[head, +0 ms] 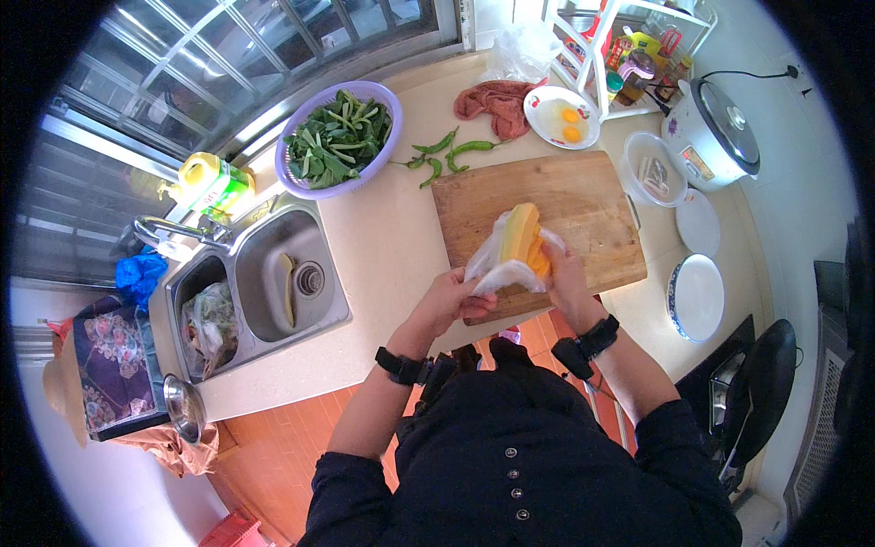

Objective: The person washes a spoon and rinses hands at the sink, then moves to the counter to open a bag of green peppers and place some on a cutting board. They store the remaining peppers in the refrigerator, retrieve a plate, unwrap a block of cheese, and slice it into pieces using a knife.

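Note:
Above the near part of a wooden cutting board [574, 205], both hands hold a thin whitish plastic bag [489, 254]. Out of its mouth shows a chunk of orange-yellow flesh with a paler rind, which looks like pumpkin [523, 232]. My left hand [454, 299] pinches the bag's near left edge between thumb and fingers. On the right, my right hand [566, 273] grips the bag's other side, close against the orange pieces; its fingertips are partly hidden. Several green chili peppers [472, 147] lie beyond the board, beside a plate with two raw eggs [562, 117].
Left of the board are a purple basket of leafy greens [284, 164] and a double steel sink [277, 236] with a peel inside. To the right stand a plastic container [632, 154], a rice cooker [711, 137], a white bowl [697, 297] and a black wok [769, 390]. A reddish cloth [492, 102] lies behind.

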Demonstrator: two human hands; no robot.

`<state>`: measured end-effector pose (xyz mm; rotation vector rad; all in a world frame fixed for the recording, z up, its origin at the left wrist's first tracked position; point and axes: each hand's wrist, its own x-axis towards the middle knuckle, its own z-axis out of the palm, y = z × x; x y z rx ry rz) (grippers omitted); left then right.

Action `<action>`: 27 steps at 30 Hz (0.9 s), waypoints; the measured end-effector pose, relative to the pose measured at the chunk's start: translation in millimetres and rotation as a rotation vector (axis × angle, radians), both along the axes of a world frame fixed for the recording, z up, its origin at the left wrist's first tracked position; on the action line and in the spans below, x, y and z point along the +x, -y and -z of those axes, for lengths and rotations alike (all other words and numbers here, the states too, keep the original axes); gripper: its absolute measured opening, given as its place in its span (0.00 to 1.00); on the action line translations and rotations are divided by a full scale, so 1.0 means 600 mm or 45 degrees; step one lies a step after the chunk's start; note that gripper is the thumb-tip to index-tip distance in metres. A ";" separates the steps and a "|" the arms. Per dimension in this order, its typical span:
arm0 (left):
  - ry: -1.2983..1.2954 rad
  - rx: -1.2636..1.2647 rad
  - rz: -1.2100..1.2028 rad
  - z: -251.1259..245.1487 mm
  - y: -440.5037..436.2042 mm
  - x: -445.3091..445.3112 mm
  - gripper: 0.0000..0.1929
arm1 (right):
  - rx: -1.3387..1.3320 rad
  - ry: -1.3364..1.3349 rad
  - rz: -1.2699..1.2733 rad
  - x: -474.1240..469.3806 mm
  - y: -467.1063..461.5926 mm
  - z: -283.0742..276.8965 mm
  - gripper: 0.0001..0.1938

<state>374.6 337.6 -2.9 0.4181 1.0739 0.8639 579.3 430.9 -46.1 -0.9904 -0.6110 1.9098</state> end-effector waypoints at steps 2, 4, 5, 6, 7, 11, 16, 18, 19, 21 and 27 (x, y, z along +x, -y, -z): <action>-0.047 0.103 0.082 0.003 0.010 0.002 0.17 | -0.082 -0.068 0.019 0.005 -0.011 -0.008 0.16; -0.171 0.170 0.181 0.016 0.013 0.004 0.16 | -0.214 -0.189 0.014 0.011 -0.017 -0.030 0.16; -0.449 0.269 0.218 0.025 0.010 0.002 0.15 | 0.121 -0.020 -0.116 0.013 -0.012 -0.043 0.16; -0.718 0.356 0.259 0.032 0.007 -0.004 0.14 | 0.448 0.203 -0.215 0.018 0.004 -0.056 0.16; -0.987 0.444 0.296 0.040 0.003 -0.011 0.13 | 0.719 0.389 -0.324 0.022 0.015 -0.069 0.17; -0.442 0.204 -0.091 0.046 0.006 -0.072 0.10 | 0.691 0.401 -0.292 0.034 0.028 -0.088 0.20; 0.653 0.139 -0.694 0.040 -0.008 -0.099 0.10 | -0.374 -0.551 -0.250 0.038 -0.020 -0.040 0.22; 0.852 0.185 -0.638 0.036 -0.019 -0.093 0.14 | -0.294 -0.569 -0.389 0.042 -0.021 -0.024 0.23; 0.871 0.112 -0.665 0.032 -0.024 -0.088 0.15 | -0.318 -0.536 -0.416 0.043 -0.017 -0.020 0.24; 0.902 0.080 -0.546 0.026 -0.027 -0.073 0.19 | -0.312 -0.493 -0.454 0.047 -0.011 -0.019 0.23; 0.877 -0.030 -0.310 0.015 -0.029 -0.035 0.24 | -0.231 -0.290 -0.482 0.060 -0.002 -0.040 0.24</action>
